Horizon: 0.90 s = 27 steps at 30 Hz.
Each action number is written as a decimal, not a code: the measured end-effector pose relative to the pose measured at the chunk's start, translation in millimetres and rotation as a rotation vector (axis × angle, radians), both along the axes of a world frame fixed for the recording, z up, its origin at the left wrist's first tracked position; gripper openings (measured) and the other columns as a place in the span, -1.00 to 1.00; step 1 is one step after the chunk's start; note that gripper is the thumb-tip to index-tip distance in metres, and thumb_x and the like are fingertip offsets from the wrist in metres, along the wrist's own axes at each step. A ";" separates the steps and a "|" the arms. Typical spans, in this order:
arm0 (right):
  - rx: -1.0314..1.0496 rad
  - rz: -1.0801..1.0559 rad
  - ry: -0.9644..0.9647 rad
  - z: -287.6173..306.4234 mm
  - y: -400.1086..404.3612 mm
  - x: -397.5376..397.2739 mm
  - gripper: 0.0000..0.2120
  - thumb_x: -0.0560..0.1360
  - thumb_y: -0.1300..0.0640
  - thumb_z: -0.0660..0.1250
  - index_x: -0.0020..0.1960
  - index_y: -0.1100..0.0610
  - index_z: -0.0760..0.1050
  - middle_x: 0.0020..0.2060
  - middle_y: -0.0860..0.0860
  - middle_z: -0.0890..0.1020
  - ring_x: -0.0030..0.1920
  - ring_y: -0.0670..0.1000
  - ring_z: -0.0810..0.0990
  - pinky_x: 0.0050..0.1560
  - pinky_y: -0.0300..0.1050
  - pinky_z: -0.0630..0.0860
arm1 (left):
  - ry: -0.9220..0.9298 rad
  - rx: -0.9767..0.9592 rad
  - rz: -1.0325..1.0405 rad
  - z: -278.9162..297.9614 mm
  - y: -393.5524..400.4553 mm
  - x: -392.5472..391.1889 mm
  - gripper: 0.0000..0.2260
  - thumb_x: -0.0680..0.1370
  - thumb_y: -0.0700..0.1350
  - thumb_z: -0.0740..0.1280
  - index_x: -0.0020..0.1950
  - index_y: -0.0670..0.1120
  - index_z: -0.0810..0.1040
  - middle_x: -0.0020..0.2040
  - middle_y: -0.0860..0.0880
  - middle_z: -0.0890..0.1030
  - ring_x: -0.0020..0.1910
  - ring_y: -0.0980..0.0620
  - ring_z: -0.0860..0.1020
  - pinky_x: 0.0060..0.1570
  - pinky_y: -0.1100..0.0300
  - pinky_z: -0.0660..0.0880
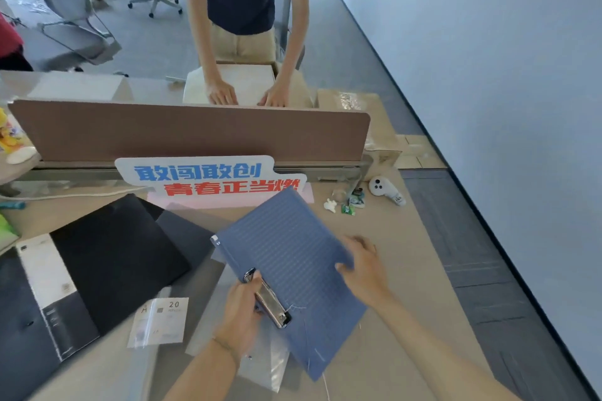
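A blue clipboard with a ribbed surface is held tilted above the desk, its far corner pointing toward the divider. My left hand grips its metal clip at the near left edge, thumb over the clip. My right hand holds the right edge, thumb on top and fingers behind the board. Loose white threads hang from the board's lower edge.
Black folders lie open at the left, with a clear sleeve and plastic bag beneath the clipboard. A slogan sign leans on the brown divider. Small items and a white controller sit far right. A person stands opposite.
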State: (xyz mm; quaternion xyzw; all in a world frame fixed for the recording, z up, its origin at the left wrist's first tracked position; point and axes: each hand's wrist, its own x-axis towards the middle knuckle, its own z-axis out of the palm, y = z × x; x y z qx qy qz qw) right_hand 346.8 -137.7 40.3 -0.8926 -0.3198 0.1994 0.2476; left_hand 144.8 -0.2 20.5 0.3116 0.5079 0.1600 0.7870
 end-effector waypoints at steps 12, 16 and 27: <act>0.200 -0.389 0.507 -10.0 -86.3 119.2 -0.82 0.49 0.21 0.46 0.03 0.24 0.51 -0.02 0.11 0.68 -0.05 0.09 0.69 -0.04 0.11 0.67 | 0.070 -0.009 -0.038 -11.7 -71.9 134.5 -0.81 0.68 -0.08 0.28 0.14 -0.17 0.60 0.04 -0.22 0.71 0.04 -0.28 0.67 0.15 -0.24 0.59; 0.169 -0.373 0.518 -33.7 -113.2 163.1 -0.82 0.51 0.16 0.44 0.03 0.21 0.50 -0.03 0.07 0.67 -0.06 0.07 0.68 -0.08 0.05 0.65 | 0.152 -0.012 -0.051 -27.4 -94.3 174.9 -0.86 0.64 -0.09 0.35 0.04 -0.14 0.62 -0.07 -0.18 0.72 -0.08 -0.23 0.68 0.15 -0.22 0.60; -0.008 -0.310 0.349 -83.1 -151.6 213.5 -0.70 0.48 0.03 0.49 0.09 -0.04 0.41 -0.05 -0.13 0.58 -0.09 -0.06 0.59 -0.23 -0.14 0.44 | 0.311 0.222 -0.144 -46.8 -127.7 241.4 -0.70 0.55 -0.34 0.19 -0.22 -0.06 0.62 -0.33 0.00 0.62 -0.33 0.01 0.57 -0.26 0.17 0.46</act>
